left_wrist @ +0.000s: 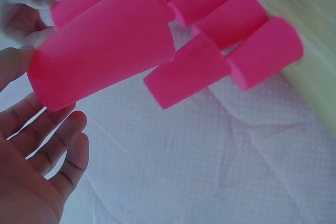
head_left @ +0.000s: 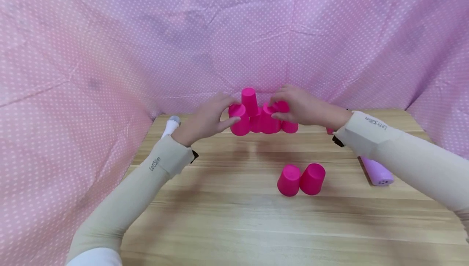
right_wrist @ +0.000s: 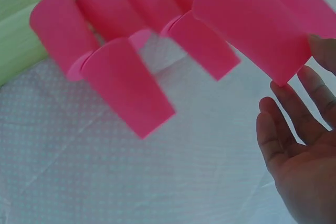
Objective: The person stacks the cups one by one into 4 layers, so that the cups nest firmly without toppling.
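2 pink cups [head_left: 242, 127] held inverted; 2 nearer cups [head_left: 289, 182]; perhaps 6 stacked cups [head_left: 250, 101] behind

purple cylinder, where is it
In the head view, the purple cylinder lies on the right of the wooden table, partly hidden by the beige right sleeve, right of two pink tapered cups.

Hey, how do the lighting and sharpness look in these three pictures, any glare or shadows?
Head view: soft shadows and a pale sheen on the wooden table; left wrist view: the dotted cloth looks washed out, almost white; right wrist view: similarly pale, with a greenish tabletop, and the pink cups look slightly soft-edged.
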